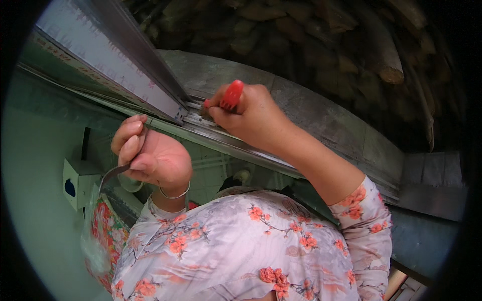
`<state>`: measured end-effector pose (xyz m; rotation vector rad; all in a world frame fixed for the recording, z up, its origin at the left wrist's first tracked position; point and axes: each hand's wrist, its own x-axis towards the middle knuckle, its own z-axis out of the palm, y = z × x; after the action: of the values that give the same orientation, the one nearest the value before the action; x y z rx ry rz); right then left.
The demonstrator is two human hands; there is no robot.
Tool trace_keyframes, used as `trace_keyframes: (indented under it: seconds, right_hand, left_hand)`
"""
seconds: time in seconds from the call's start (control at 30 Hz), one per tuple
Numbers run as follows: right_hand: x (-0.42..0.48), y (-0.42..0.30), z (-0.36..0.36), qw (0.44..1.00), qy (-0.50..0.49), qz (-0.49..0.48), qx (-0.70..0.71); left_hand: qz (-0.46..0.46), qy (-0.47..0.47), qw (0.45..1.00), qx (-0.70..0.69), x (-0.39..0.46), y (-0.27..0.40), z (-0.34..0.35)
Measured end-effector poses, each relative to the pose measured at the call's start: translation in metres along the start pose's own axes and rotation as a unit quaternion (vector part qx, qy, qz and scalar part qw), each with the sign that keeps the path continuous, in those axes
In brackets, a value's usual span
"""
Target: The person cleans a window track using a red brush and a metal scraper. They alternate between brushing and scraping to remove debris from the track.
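My right hand (246, 113) grips a red plastic handle (232, 95), apparently of a small brush, its dirty bristles (204, 111) mostly hidden by my fingers. The bristle end is down at the sliding-window track (196, 119), close to the foot of the window frame (150, 88). To the left, my left hand (156, 156) is raised, palm up, with a thin, dark, bent strip (115, 172) pinched between thumb and fingers. I cannot tell just what the strip is. A bracelet (176, 196) circles the left wrist.
Beyond the track runs a grey tiled sill (320, 109). Stacked firewood (301, 34) lies past it in the dark, one log (389, 71) jutting out. A white box (77, 180) is on the green wall (41, 150) at left, above a flowered cloth (109, 225) partly under clear plastic.
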<state>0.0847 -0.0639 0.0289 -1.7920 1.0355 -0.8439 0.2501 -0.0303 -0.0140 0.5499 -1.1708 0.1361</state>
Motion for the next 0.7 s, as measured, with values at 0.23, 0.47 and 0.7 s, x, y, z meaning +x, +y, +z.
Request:
trace_keyframes:
  seconds: [0.23,0.47,0.7]
  right_hand:
    - [-0.076,-0.032,-0.112,0.914,-0.112,0.293,-0.258]
    - [-0.076,-0.052,-0.114,0.965,0.015,0.25,-0.079]
    - [0.034,-0.019,-0.016,0.984,-0.166,0.035,0.053]
  left_hand:
    - [-0.035,-0.016,0.998,0.045,-0.018,-0.009,-0.027]
    - [-0.104,0.001,0.995,0.001,-0.002,-0.009,-0.029]
    - [-0.122,-0.011,0.992,-0.034,0.003,-0.008,-0.033]
